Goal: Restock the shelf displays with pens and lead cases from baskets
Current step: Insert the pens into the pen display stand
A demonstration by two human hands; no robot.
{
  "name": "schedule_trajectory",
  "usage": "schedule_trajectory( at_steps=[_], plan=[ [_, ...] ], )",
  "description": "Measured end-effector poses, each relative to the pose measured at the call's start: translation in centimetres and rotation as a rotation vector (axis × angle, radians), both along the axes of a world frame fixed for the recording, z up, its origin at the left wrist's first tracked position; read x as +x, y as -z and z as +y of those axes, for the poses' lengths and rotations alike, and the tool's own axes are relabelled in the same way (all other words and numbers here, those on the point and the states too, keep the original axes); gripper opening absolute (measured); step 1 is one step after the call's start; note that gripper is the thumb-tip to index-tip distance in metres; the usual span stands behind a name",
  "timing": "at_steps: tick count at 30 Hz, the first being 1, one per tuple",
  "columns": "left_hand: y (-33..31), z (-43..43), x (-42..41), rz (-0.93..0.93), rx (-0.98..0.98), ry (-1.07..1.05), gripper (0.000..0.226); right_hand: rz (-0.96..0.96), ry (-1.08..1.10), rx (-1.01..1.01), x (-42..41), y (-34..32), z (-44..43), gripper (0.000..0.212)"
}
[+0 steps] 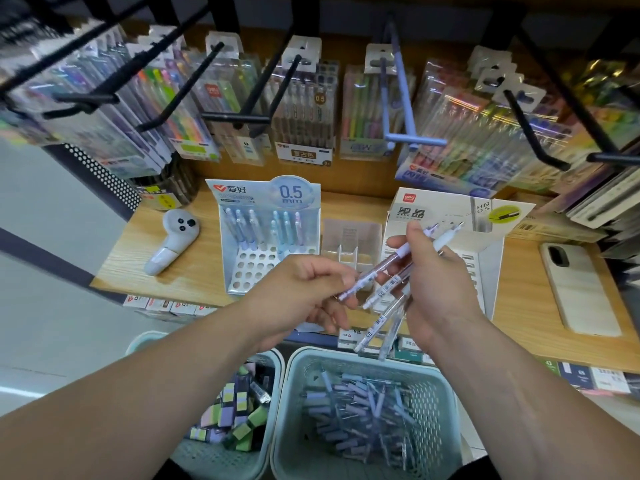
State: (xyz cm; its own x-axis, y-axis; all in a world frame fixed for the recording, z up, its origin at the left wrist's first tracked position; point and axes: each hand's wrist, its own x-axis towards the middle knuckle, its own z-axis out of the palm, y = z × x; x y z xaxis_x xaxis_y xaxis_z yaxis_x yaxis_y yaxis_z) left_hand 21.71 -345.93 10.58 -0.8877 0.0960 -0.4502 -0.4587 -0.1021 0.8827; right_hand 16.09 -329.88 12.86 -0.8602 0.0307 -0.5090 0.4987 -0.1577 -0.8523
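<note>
**Light, slick pens — draw them out one by one**

The right hand [433, 282] is wrapped round a loose bunch of pens [382, 292], tips pointing up toward the shelf back and tails fanned out below the palm. The left hand [304, 292] pinches the lower end of one pen [369, 276] in that bunch between thumb and forefinger, its other fingers curled under. The hands are close together, joined through that pen, above the front edge of the shelf [194, 268] and over the pen basket [287, 386], which holds many more. The other basket [143, 338] holds lead cases [239, 410].

By their look these pens are light, stiff, smooth-barrelled plastic (clear bodies, pale grips), so weight is no trouble; slipping is. A fanned bunch could shed a pen if the right hand's grip eases. Each is probably best taken by the barrel near the middle, where a pinch steers the tip, then lowered upright into a free hole of the display [249, 268], whose front rows are bare while the back rows hold pens. The holes look snug — a tilted pen would likely catch on a rim. The card display seems light too and might shift if pushed.
</note>
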Motion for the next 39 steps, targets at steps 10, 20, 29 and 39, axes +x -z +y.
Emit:
schedule_trajectory(
  at_steps=[10,20,29,39],
  plan=[
    [-1.0,-3.1,0.6,0.009,0.013,-0.200,0.007,0.013,-0.101,-0.001,-0.7,-0.5,0.4,0.012],
    [-0.9,-4.2,-0.6,-0.011,-0.020,-0.560,0.008,0.066,-0.283,0.113,0.4,0.4,-0.3,0.008],
    [-3.0,-5.9,-3.4,0.218,-0.334,-0.762,0.012,-0.005,-0.399,0.167,0.0,0.7,0.0,0.011],
    [-0.8,-4.3,-4.3,0.357,-0.919,-0.569,0.017,0.005,-0.361,0.142,-0.4,1.1,1.0,0.012]
  ],
)
